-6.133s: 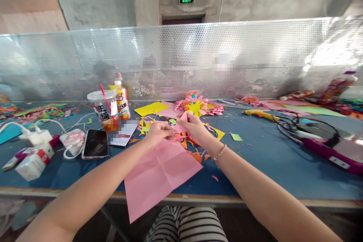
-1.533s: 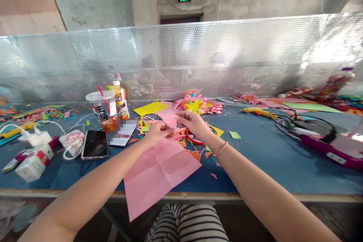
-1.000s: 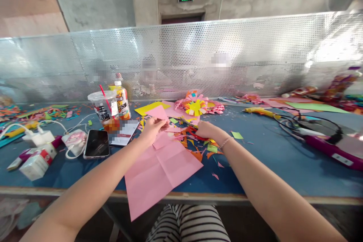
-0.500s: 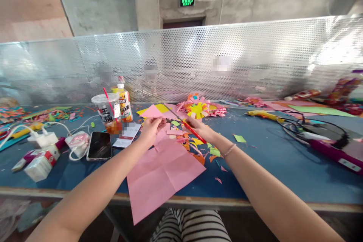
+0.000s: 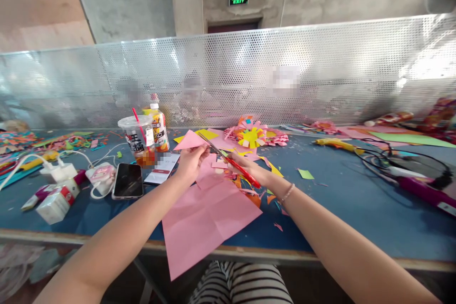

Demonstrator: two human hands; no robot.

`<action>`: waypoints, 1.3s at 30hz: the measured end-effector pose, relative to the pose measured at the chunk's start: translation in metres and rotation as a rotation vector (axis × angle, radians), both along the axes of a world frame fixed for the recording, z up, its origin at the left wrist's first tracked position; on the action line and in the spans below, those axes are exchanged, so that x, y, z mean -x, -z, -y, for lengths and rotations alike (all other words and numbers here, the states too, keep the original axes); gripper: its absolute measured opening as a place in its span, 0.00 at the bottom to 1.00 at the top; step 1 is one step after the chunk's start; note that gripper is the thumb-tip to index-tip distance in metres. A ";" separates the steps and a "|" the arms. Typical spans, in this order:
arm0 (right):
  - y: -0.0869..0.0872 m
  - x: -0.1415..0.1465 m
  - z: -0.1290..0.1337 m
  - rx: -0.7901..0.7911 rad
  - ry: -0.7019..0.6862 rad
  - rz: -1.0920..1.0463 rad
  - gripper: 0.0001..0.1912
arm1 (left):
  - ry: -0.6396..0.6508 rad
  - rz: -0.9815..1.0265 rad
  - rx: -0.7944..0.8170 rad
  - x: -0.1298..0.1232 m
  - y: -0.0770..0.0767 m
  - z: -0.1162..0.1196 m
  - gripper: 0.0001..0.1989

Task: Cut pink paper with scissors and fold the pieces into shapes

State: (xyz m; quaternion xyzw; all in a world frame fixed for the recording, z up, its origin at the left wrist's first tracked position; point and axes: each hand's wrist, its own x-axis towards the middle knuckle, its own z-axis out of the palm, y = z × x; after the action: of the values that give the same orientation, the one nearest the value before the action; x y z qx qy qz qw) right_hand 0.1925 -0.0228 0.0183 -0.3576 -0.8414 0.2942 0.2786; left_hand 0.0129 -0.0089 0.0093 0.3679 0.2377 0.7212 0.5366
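Observation:
My left hand [image 5: 192, 164] is closed on a folded piece of pink paper [image 5: 190, 140], pinching it near its right corner. Red-handled scissors [image 5: 245, 172] are gripped in my right hand [image 5: 245, 166], their blades pointing up and left. The blade tips reach the edge of the folded paper beside my left fingers; whether they are cutting into it I cannot tell. Below my hands a large creased pink sheet [image 5: 210, 223] lies over the table's front edge. Behind them are paper flowers [image 5: 251, 137] in pink and yellow, with cut scraps around.
On the left stand a plastic cup [image 5: 137, 140] with a straw and a bottle [image 5: 159, 128], near a phone [image 5: 128, 180], chargers [image 5: 59, 172] and a small box [image 5: 57, 204]. To the right lie a yellow glue gun [image 5: 337, 144], black cables and a purple power strip [image 5: 427, 194]. A perforated metal screen [image 5: 228, 76] borders the back.
My right hand has moved left with the scissors, bringing the blades to the folded paper by my left hand. The whole view has shifted slightly.

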 end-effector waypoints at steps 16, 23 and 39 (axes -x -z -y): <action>0.006 0.003 0.001 0.063 -0.067 -0.127 0.12 | 0.000 -0.045 0.003 -0.001 -0.003 0.005 0.07; -0.001 0.004 0.005 0.041 -0.048 -0.109 0.13 | 0.009 -0.023 0.011 0.000 -0.003 0.004 0.06; -0.005 0.008 0.009 -0.051 -0.003 -0.059 0.14 | 0.038 0.025 0.064 0.001 -0.006 0.003 0.07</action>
State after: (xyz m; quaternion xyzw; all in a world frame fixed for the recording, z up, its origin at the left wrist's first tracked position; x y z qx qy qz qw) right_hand 0.1841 -0.0322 0.0238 -0.3402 -0.8407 0.2837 0.3116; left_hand 0.0119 -0.0124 0.0148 0.3461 0.2469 0.7074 0.5646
